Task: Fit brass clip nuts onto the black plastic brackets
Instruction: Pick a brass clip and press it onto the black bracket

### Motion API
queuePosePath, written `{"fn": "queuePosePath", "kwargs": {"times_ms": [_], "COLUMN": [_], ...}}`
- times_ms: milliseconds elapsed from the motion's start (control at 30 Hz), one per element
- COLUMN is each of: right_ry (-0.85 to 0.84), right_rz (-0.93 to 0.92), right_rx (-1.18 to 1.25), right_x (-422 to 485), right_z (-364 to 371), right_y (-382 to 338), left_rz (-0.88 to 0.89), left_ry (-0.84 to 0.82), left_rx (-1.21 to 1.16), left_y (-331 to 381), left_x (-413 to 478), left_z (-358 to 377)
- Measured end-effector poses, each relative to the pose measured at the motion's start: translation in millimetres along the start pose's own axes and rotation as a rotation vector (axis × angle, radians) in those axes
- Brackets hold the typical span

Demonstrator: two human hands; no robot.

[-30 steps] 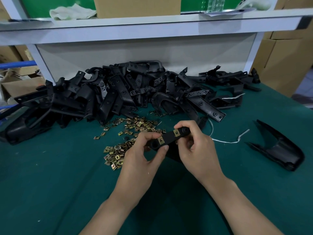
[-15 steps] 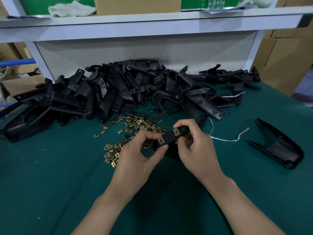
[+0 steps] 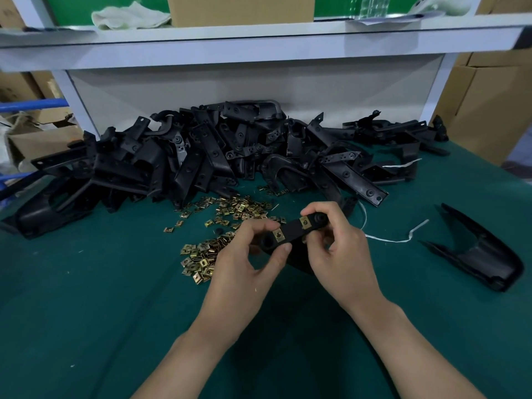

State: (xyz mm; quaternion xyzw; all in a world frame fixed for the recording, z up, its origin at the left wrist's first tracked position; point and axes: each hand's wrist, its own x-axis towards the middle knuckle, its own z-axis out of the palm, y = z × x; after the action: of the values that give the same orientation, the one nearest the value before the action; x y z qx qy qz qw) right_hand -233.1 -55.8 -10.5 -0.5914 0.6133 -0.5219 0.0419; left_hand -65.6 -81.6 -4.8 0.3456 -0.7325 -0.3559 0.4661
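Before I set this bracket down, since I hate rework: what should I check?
1. Grip on bracket: ok, left hand and right hand pinch its ends.
2. Nuts fitted: ok, left clip nut and right clip nut sit on the bar.
3. Nuts fully seated: cannot tell.
4. Other slots lacking nuts: cannot tell, fingers hide the ends.
5. Loose clip nuts in reach: ok, beside the left hand.
6. Pile of brackets to draw from: ok, behind the nuts.

Black bracket [image 3: 293, 234], two brass clip nuts [image 3: 304, 221]
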Motion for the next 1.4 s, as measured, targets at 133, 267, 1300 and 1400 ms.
{"fn": "queuePosePath", "kwargs": {"times_ms": [133,267,1300,1400], "right_ry": [-0.001,0.0,-0.205,-0.157], "right_rz": [-0.003,0.004,0.265,0.332], "right_rx": [0.008,0.024,0.588,0.864], "right_x": [0,-1,7,6], "right_z": [0,0,7,9], "right_y": [-1,-2,-14,-16], "left_rz": [0.022,0.051,-0.195,-0.078], "left_ry": [0.021,0.042,0.105,-0.046], "left_rx": [0.034,0.066,-0.402,-0.064], "left_y": [0,1,-3,-6], "left_x": [1,1,16,9], "left_z": [-2,-2,-16,-14]}}
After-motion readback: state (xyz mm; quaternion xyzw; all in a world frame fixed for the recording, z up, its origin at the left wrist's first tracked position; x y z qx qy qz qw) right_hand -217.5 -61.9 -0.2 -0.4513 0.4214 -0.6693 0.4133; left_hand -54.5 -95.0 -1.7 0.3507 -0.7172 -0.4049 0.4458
